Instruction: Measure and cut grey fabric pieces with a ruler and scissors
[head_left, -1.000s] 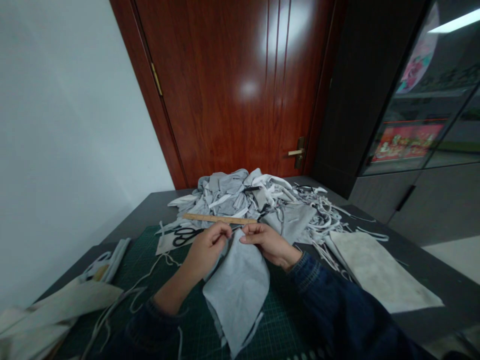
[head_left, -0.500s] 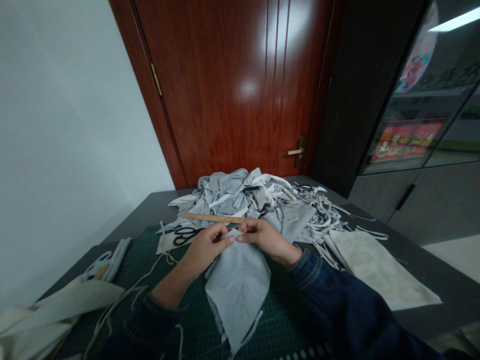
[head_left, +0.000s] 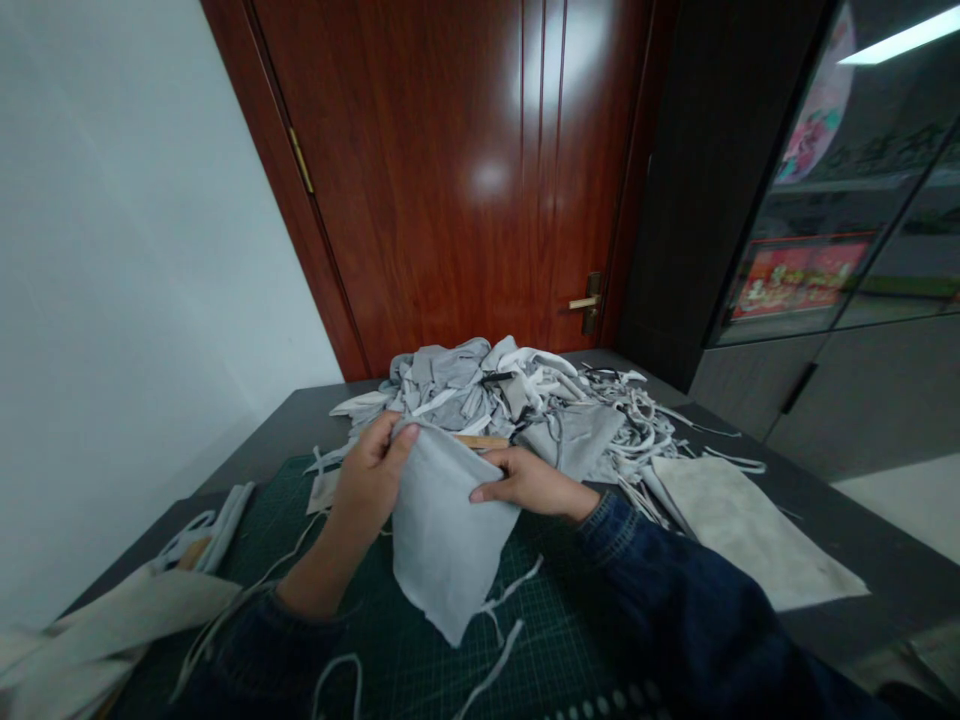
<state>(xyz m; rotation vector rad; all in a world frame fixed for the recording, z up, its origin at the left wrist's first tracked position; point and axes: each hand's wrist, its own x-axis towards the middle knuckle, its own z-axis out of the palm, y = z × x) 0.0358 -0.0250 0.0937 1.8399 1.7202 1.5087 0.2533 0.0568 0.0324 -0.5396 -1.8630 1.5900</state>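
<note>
A light grey cloth piece hangs between my hands above the green cutting mat, its lower end narrowing to a point. My left hand pinches its upper left corner, thumb in front. My right hand grips the right edge, a little lower. Thin pale strips show below and to the right of the cloth. A wooden ruler is partly hidden behind the cloth.
A large heap of grey and white fabric scraps lies at the back by the door. A flat cream cloth is on the right. Folded cream fabric and a cord lie at the left. A white wall borders the left side.
My left hand has moved left and up, away from my right hand. The cloth, bunched and hanging from one point before, is now spread flatter between them. The scissors are now hidden.
</note>
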